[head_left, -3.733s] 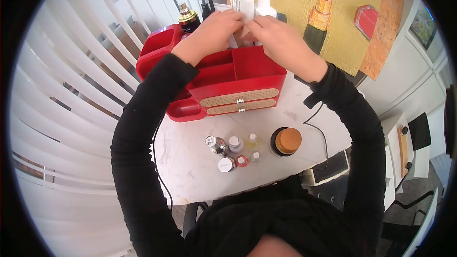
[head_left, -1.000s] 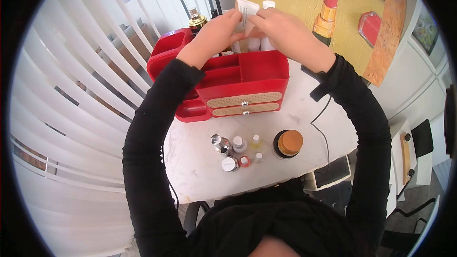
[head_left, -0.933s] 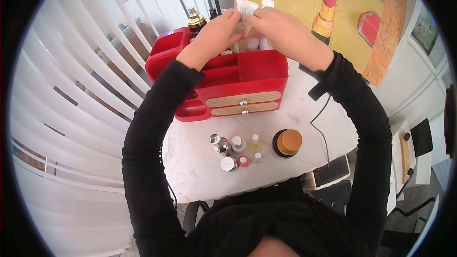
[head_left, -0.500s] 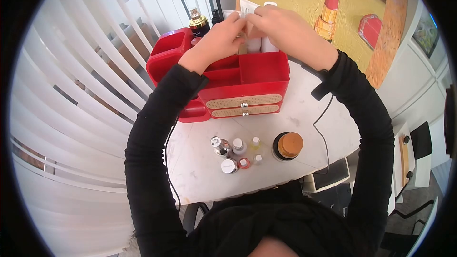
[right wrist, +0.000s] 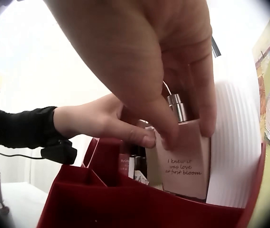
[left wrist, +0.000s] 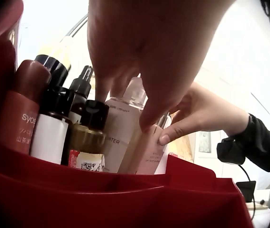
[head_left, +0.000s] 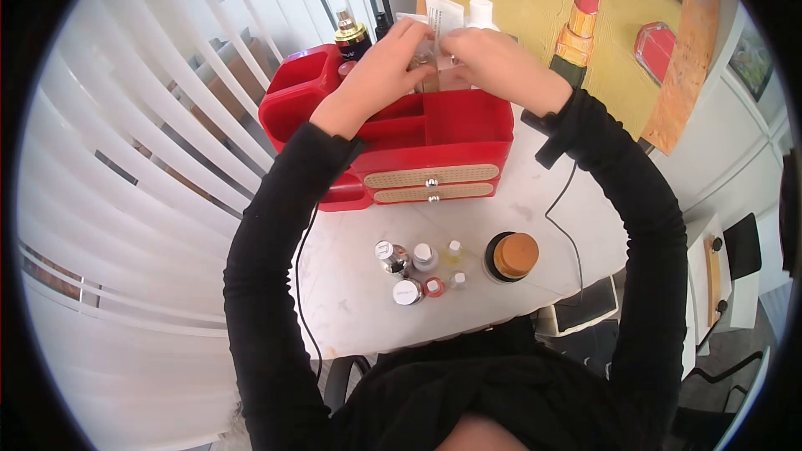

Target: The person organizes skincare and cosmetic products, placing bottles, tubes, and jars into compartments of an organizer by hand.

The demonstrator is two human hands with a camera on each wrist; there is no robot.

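Note:
A red cosmetics organizer [head_left: 434, 154] stands on the table, bottles filling its rear compartment. My right hand [head_left: 501, 63] reaches in from the right. Its thumb and fingers grip the shoulders of a pink square bottle [right wrist: 185, 166] with a silver neck and printed lettering. The left hand [head_left: 376, 71] reaches in from the left. In the left wrist view its fingers and thumb come down around the top of a clear-capped bottle [left wrist: 118, 128] lettered "WATER", beside the pink one; some fingertips are hidden. A white tube [head_left: 444, 12] stands upright between the hands.
Several small bottles [head_left: 424, 255] and a jar with an amber lid [head_left: 516, 255] stand before the organizer. A brown-red bottle [left wrist: 23, 107] and dark-capped bottles fill its left. A lipstick painting [head_left: 585, 12] leans behind; a cable [head_left: 561, 230] trails from the right wrist.
Both hands stay at the organizer's back. The right hand has come off the white tube and down onto the pink bottle. More of the white-capped bottle behind shows.

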